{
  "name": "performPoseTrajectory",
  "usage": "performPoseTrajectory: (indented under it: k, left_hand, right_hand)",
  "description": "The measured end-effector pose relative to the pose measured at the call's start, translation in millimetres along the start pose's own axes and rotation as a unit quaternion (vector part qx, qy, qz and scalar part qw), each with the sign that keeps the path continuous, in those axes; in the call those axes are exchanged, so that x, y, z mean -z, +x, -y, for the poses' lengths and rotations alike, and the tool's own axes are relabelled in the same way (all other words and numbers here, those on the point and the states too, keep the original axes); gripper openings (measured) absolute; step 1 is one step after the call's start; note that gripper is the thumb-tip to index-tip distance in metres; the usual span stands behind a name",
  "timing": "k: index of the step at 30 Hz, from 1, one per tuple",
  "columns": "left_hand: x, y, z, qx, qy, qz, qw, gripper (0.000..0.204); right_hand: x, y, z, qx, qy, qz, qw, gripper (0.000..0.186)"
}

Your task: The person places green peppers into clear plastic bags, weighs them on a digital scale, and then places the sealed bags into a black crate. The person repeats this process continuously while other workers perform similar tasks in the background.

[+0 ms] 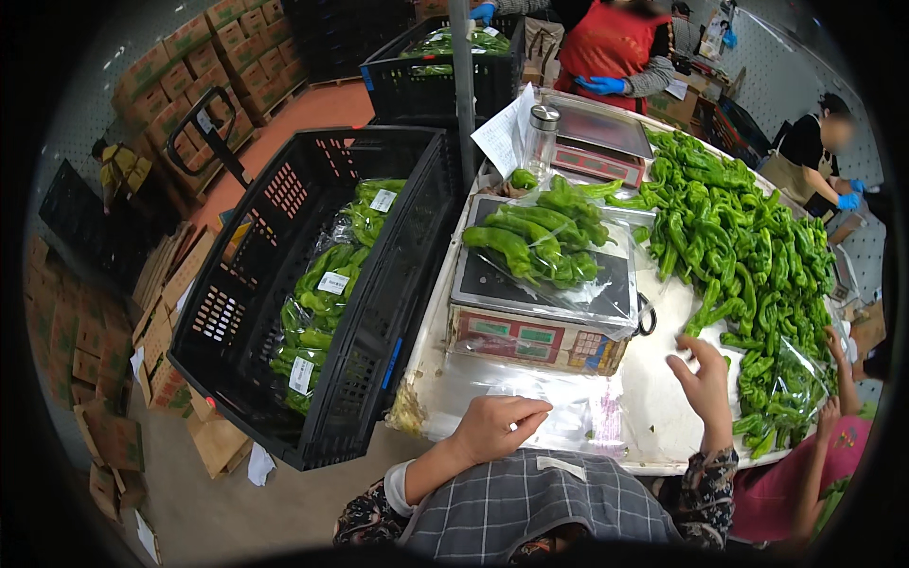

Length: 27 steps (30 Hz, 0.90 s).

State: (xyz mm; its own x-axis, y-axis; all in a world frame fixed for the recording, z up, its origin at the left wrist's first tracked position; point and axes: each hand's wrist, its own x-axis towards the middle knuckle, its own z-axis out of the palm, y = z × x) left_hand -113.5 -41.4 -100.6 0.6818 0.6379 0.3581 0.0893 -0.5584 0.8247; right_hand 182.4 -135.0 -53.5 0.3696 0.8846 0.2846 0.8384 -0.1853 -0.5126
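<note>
A clear bag of long green peppers (535,241) rests on a weighing scale (530,336) in the middle. My left hand (488,426) is closed below the scale, over clear plastic bags (578,412); a small white bit shows at its fingers, too small to name. My right hand (701,383) is open at the scale's lower right, fingers bent and apart, holding nothing, near the big loose pile of green peppers (720,204).
A black crate (369,369) with labelled pepper bags stands left, another (407,95) behind. A second scale (601,142), steel bottle (542,142) and paper (502,128) sit at the back. Co-workers (606,47) (800,151) (767,497) surround the table. Boxes (85,341) line the left.
</note>
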Motion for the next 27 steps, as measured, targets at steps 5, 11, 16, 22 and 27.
performPoseTrajectory:
  k: [5, 11, 16, 22, 27]
  left_hand:
    - [0.7, -0.3, -1.7, 0.018, 0.008, 0.003, 1.000, 0.013]
    - [1.5, -3.1, 1.1, 0.087, -0.002, 0.006, 0.996, 0.013]
    - [-13.3, -0.8, 25.3, 0.178, -0.069, -0.035, 0.981, 0.018]
    - [-16.8, 27.8, 42.6, 0.201, -0.142, -0.091, 0.965, 0.074]
    - [-38.1, 72.7, 26.5, 0.226, -0.005, -0.085, 0.971, 0.093]
  right_hand:
    - [-40.6, 30.7, 19.9, 0.044, 0.048, 0.060, 0.996, 0.061]
    - [-96.6, 38.5, 50.1, 0.011, 0.297, 0.103, 0.949, 0.012]
    - [-101.6, 32.0, 93.0, 0.231, 0.280, 0.171, 0.916, 0.012]
    - [-61.3, 44.9, 57.0, 0.226, 0.155, -0.113, 0.955, 0.036]
    - [-77.0, 73.6, -9.3, 0.056, -0.096, -0.173, 0.979, 0.031]
